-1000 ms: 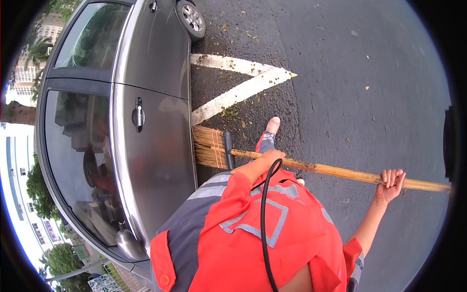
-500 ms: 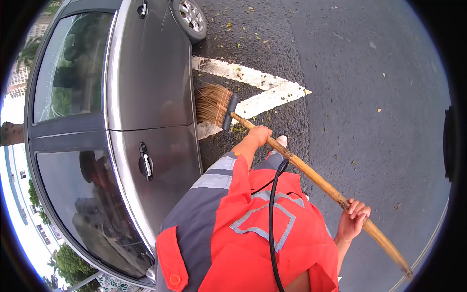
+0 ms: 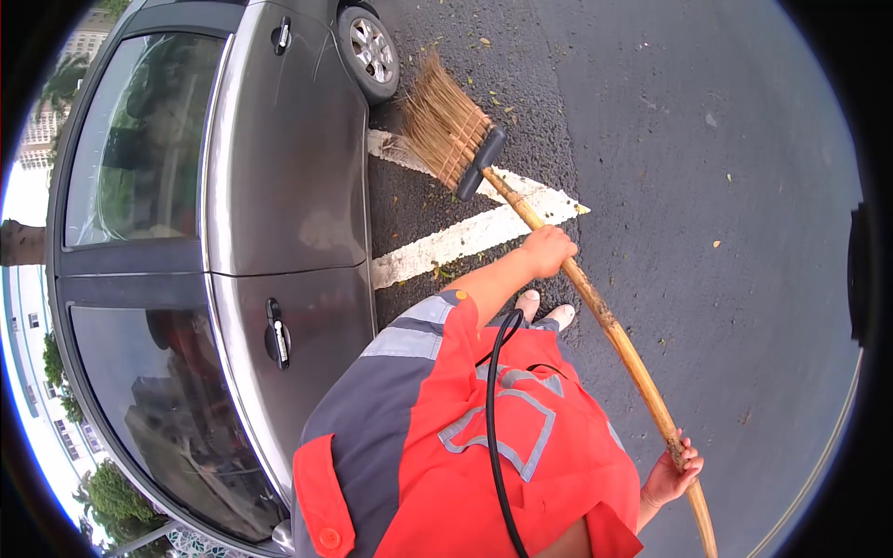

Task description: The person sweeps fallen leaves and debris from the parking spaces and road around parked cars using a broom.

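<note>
A straw broom with a dark head clamp and a long wooden handle runs diagonally across the view. My left hand is wrapped round the handle a short way below the clamp. Lower down, near the handle's end, my right hand grips it too. The bristles are over the asphalt close to the car's wheel, at the upper white painted line; whether they touch the ground I cannot tell. Small leaves lie beside the lower line.
A dark grey car stands along my left, its wheel ahead. Asphalt stretches out on the right, with scattered leaves and a thin line at the far edge. A black cable hangs over my red and grey clothing.
The broom head has swung forward and to the right, away from the car's side, and its handle stands steeper. Both hands moved with it. Two shoe tips now show.
</note>
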Tool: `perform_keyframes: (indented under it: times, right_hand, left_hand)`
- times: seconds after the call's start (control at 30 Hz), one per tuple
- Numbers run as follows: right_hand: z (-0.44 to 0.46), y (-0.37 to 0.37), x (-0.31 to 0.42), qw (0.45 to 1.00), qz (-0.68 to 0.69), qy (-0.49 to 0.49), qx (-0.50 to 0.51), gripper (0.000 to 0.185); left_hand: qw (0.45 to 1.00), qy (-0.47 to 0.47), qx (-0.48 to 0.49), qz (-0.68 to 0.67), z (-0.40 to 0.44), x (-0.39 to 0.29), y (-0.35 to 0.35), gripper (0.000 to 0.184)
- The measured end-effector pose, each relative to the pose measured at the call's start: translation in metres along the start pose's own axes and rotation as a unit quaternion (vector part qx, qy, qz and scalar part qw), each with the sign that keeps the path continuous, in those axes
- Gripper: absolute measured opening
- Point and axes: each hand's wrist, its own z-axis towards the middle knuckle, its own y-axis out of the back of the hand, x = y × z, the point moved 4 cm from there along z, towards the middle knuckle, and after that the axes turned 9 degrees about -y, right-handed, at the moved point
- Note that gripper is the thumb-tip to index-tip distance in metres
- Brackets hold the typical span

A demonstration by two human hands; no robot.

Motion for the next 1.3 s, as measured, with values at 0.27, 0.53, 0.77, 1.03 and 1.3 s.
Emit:
perform_keyframes:
  times: [0.27, 0.53, 0.77, 1.03, 1.3]
  right_hand:
    - [0.083, 0.029, 0.002, 0.997, 0.042, -0.046, 0.056, 0.028]
    - [0.173, -0.094, -0.075, 0.987, 0.031, -0.117, 0.104, 0.025]
    - [0.148, -0.237, -0.144, 0.992, -0.076, -0.037, 0.09, 0.024]
    - [0.115, -0.184, -0.126, 0.997, 0.015, -0.007, -0.075, 0.023]
    - [0.117, -0.146, -0.046, 1.0, 0.021, 0.007, -0.015, 0.02]
  left_hand:
    - [0.992, -0.01, 0.125, -0.025, -0.023, -0.003, -0.034, 0.013]
    - [0.968, 0.118, 0.22, -0.023, -0.044, 0.133, -0.013, 0.016]
    - [0.968, 0.111, 0.225, 0.025, -0.006, 0.287, 0.019, 0.015]
    - [0.997, -0.035, 0.071, 0.026, 0.056, 0.25, 0.062, 0.006]
    - [0.981, -0.115, 0.151, -0.028, 0.055, 0.176, 0.084, 0.01]
